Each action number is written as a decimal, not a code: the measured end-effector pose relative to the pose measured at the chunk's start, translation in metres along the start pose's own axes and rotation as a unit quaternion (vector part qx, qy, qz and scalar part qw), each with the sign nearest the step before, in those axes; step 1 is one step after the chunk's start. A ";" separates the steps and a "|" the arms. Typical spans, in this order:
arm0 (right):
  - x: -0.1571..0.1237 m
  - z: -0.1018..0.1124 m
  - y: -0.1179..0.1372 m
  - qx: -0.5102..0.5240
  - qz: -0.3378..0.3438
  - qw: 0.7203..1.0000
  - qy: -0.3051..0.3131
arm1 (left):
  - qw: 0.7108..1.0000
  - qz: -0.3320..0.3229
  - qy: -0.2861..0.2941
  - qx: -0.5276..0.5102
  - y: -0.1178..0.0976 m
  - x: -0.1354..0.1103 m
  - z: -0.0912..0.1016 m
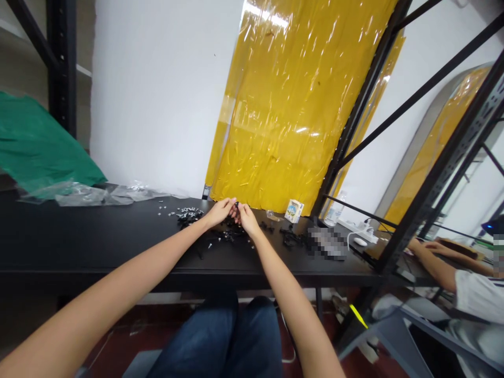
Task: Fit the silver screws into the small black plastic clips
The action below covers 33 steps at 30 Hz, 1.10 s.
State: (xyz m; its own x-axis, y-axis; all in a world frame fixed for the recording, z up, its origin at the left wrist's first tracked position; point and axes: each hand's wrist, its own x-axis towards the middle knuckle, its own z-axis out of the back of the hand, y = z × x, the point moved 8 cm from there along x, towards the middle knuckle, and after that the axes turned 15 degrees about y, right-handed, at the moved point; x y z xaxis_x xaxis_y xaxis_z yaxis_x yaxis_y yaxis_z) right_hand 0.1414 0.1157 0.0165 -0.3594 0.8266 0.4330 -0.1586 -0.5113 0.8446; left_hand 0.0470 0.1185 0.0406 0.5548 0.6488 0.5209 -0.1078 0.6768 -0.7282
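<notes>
My left hand (220, 211) and my right hand (246, 216) meet above the black table (98, 236), fingers pinched together on a small black part (236, 205) held between them. Just left of my hands lies a heap of small screws and black parts (188, 214). More small black pieces (226, 236) are scattered under and in front of my hands, and another cluster of black parts (291, 239) lies to the right.
A small white box (294, 210) stands at the back by yellow plastic sheeting (287, 105). Clear plastic bags (90, 193) and green cloth (35, 142) lie at left. A black rack frame (441, 163) rises at right, with another person's arm (437, 262) beyond it.
</notes>
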 end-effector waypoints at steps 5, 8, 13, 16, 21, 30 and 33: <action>-0.004 0.008 0.005 -0.013 0.027 0.999 -0.026 | 0.998 0.041 -0.011 -0.052 0.008 0.000 -0.001; -0.007 0.008 0.008 -0.038 0.027 0.999 -0.022 | 0.997 0.045 -0.031 -0.056 0.006 -0.003 0.003; -0.011 0.007 0.011 -0.100 0.013 0.995 -0.014 | 0.998 0.043 -0.033 -0.022 0.001 -0.005 0.005; -0.012 0.007 0.012 -0.128 0.009 0.992 -0.015 | 0.996 0.039 -0.049 0.065 -0.005 -0.007 0.008; -0.012 0.005 0.013 -0.140 0.008 0.990 -0.006 | 0.978 0.035 -0.040 0.200 -0.018 -0.010 0.003; -0.013 -0.002 0.019 -0.115 0.031 0.993 0.013 | 0.962 0.033 -0.037 0.269 -0.024 -0.011 0.000; -0.011 -0.002 0.015 -0.121 0.026 0.992 0.014 | 0.960 0.040 -0.045 0.273 -0.027 -0.013 0.001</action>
State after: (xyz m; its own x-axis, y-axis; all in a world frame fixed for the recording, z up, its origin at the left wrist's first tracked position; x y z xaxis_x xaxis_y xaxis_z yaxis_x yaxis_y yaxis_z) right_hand 0.1415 0.0986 0.0242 -0.3984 0.7921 0.4624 -0.3535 -0.5978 0.7195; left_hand 0.0415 0.0917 0.0543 0.4564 0.7164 0.5276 -0.5764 0.6898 -0.4380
